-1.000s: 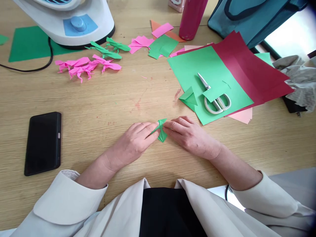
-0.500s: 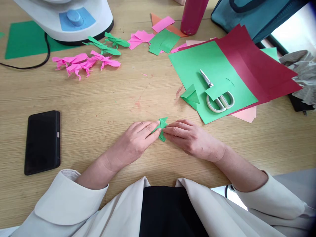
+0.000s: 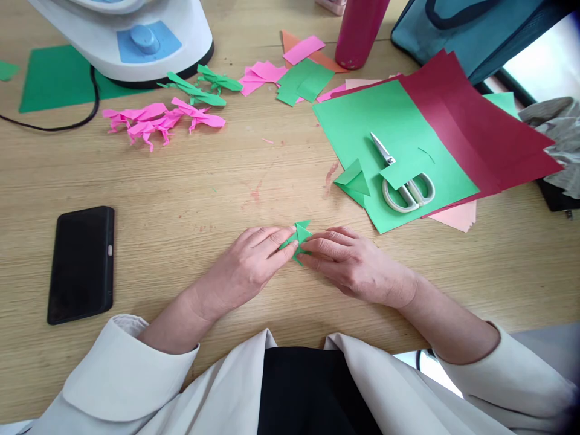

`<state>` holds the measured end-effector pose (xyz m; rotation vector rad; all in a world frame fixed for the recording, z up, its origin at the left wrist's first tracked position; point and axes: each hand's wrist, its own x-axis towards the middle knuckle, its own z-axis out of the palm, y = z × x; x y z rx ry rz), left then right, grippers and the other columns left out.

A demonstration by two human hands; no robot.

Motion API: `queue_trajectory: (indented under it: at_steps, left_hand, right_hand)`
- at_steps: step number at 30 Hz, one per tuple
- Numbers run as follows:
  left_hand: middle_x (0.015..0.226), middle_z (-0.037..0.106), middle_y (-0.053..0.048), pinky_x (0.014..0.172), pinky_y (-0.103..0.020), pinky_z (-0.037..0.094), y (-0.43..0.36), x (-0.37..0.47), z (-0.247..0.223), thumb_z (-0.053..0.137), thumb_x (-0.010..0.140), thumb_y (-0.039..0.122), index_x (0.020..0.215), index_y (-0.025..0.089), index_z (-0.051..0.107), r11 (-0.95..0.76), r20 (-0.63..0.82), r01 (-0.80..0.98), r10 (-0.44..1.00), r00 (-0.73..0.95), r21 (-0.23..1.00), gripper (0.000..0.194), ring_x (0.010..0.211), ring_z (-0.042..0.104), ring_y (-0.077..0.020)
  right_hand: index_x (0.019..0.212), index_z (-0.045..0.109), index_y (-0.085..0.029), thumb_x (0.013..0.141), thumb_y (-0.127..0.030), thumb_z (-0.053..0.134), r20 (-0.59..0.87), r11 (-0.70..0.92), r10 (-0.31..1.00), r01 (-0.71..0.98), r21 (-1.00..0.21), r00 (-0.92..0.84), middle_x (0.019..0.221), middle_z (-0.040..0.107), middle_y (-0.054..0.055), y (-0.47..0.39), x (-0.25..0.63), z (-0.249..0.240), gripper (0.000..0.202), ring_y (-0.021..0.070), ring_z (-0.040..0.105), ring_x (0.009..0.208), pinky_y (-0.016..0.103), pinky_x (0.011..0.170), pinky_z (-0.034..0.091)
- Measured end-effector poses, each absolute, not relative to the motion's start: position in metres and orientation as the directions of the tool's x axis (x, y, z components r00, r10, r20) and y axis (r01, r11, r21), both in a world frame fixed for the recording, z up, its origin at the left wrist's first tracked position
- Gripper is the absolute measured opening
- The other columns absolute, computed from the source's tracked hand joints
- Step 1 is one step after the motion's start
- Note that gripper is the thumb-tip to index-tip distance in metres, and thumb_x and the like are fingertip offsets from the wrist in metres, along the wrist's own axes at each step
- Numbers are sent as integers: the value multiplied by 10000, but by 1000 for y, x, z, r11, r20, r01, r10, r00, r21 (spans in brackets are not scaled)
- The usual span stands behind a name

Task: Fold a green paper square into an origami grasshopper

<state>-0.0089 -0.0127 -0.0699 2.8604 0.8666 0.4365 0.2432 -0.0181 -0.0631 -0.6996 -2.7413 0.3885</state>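
Observation:
A small folded piece of green paper (image 3: 302,232) lies on the wooden table in front of me, its pointed flaps showing between my fingers. My left hand (image 3: 254,260) grips its left side, fingertips pressed on the folds. From the right, my right hand (image 3: 351,263) has its fingers closed on the lower right part of the same paper. The fingers hide much of its lower half. Beyond my right hand, a folded green triangle (image 3: 354,181) rests against a green sheet (image 3: 362,115), and scissors (image 3: 403,181) lie on that sheet under a small green strip.
Pink folded paper figures (image 3: 154,124) and green ones (image 3: 197,90) stand near a white appliance (image 3: 181,36). A black phone (image 3: 81,266) lies at left. Dark red sheets (image 3: 475,133), paper scraps (image 3: 308,78), a magenta bottle (image 3: 362,33) and a blue bag (image 3: 448,36) occupy the far right.
My right fingers have shifted slightly over the lower part of the green paper, covering more of it. Both hands stay on it. The whole view has moved a little.

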Motion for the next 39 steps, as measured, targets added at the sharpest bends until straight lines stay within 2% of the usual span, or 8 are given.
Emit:
queue_trajectory:
  at_steps: [6,15,23,27,34,39]
  left_hand:
    - [1288,617,-164,1000,-438,507,-11,-6,-69,461,937,92,1377,90,482,-801,257,545,597,760,249,440,1182,574,-267]
    - [1193,655,-155,904,-437,531,-12,4,-69,521,963,225,1266,86,570,-756,269,617,654,707,219,337,1069,601,-275]
    - [1183,674,-129,870,-414,522,-10,4,-70,513,962,173,1246,137,591,-756,290,625,652,700,193,296,1034,608,-248]
    - [1207,668,-125,888,-417,513,-10,1,-72,512,957,153,1263,125,583,-762,274,621,646,712,182,315,1052,599,-254]
    - [1257,643,-119,925,-408,492,-10,-3,-72,485,954,95,1321,123,535,-774,245,605,633,735,184,371,1109,571,-250]
    - [1239,647,-114,906,-390,491,-10,-2,-71,477,965,107,1301,123,546,-772,246,605,636,732,195,343,1087,575,-238]
  right_hand:
    - [1268,593,-122,992,-157,444,208,837,510,426,-344,-834,1107,659,144,-19,242,-62,316,250,588,1114,426,918,495]
    - [1236,608,-136,1005,-164,400,201,848,500,428,-313,-842,1132,653,145,-18,242,-63,312,251,569,1096,414,895,476]
    - [1232,611,-131,1002,-165,401,209,848,506,439,-297,-837,1105,659,129,-17,241,-62,313,239,581,1029,397,884,473]
    - [1230,612,-102,997,-154,402,227,828,533,447,-338,-815,1106,661,136,-16,241,-63,317,232,588,981,383,858,492]
    - [1248,595,-100,992,-130,389,286,807,557,426,-410,-780,1192,631,168,-15,241,-67,330,244,590,1023,417,884,510]
    - [1270,588,-125,996,-142,383,269,804,559,433,-408,-784,1179,636,159,-14,241,-66,342,250,590,1030,427,884,507]
